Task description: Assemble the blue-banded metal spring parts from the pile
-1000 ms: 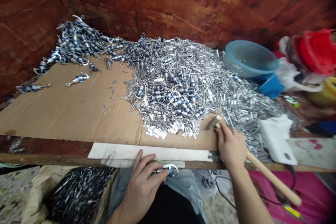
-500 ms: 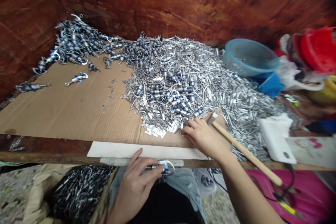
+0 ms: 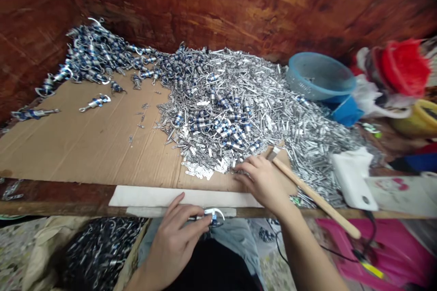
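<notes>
My left hand (image 3: pixel 182 229) is closed in a pinch at the bench's front edge. Its fingers grip a small metal fitting (image 3: pixel 214 218) with a blue band and a curved silver hook; part of it is hidden by the fingers. On the cardboard, my right hand (image 3: pixel 261 179) rests with bent fingers, thumb and forefinger slightly apart. Its fingertips lie beside a heap of small flat metal links (image 3: pixel 200 169), and nothing shows between them. Just right of that hand lies a hammer (image 3: pixel 316 195) with a wooden handle, its head resting on the cardboard.
Blue-banded fittings (image 3: pixel 92 54) are heaped at the back left, and loose silver pins (image 3: pixel 307 132) cover the right. A blue basket (image 3: pixel 321 77), a white device (image 3: pixel 353 177) and a red basket (image 3: pixel 404 68) stand right. Below left sits a sack (image 3: pixel 39 250) of dark metal parts.
The view has shifted slightly. My right thumb and forefinger have parted a little beside the links. My left hand keeps the fitting in nearly the same place.
</notes>
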Motion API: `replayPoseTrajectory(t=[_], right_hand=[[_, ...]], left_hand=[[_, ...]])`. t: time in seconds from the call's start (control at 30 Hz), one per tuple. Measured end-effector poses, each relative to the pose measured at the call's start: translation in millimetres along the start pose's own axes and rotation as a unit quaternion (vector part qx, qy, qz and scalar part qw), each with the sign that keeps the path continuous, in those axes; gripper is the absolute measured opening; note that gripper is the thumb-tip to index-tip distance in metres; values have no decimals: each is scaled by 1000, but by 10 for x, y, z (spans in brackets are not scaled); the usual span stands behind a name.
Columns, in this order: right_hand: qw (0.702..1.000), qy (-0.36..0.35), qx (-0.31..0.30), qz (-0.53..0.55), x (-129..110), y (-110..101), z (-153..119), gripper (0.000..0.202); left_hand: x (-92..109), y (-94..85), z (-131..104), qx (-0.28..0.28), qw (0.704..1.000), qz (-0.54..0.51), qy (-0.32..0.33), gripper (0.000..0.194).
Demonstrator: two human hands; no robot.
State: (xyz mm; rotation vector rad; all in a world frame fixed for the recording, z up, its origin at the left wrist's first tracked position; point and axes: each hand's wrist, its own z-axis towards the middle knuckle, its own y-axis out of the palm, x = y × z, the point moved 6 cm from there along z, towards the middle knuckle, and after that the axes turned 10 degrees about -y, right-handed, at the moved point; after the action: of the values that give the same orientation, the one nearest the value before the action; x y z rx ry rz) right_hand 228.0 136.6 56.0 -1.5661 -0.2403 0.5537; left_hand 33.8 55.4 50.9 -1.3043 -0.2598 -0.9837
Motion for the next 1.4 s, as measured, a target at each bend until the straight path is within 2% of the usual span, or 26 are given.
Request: replayPoseTrajectory(t=[0.1,0.2,0.27,0.33,0.4,0.47,0.6,0.77,0.83,0.93,1.03,1.17,1.3,1.4], right_hand=[[1000,-7,0,-6,-84,104,139,9],[1000,-16,13,8,-140,81,129,11],[995,-23,58,78,-219,-19,40,12],[976,-32,92,197,-348,-96,-83,10],[949,-37,79,302,-512,-89,-199,3],[940,-32,38,338,-662,-22,-289,8],[941,-41,26,335,-792,62,-372,14],[941,-34,37,334,-789,63,-381,16],[944,-64,31,322,-831,29,-377,15],[936,-108,23,335,-865,-1,-389,12],[928,-63,63,362,-759,31,-430,19],[951,-19,125,282,-727,134,-524,8],[962,-30,195,189,-842,139,-587,9],[965,-44,212,148,-900,100,-585,10]], left_hand=[[-3,-26,0,19,1000,1,-8,22],[-31,-51,-22,35,999,2,-30,21],[-41,-72,-27,52,998,3,-41,20],[-30,-95,-18,72,997,2,-42,18],[-13,-112,0,86,996,0,-39,20],[-4,-117,22,89,995,-3,-40,22],[33,-104,58,58,998,-31,-19,20],[99,-137,93,42,998,-46,4,19],[121,-144,98,38,998,-52,5,17],[85,-127,89,28,995,-85,-32,16],[-38,-86,60,29,982,-142,-122,11],[-140,-9,30,20,955,-203,-217,9],[-115,9,44,18,951,-203,-234,7],[-68,-5,59,14,960,-177,-215,8]])
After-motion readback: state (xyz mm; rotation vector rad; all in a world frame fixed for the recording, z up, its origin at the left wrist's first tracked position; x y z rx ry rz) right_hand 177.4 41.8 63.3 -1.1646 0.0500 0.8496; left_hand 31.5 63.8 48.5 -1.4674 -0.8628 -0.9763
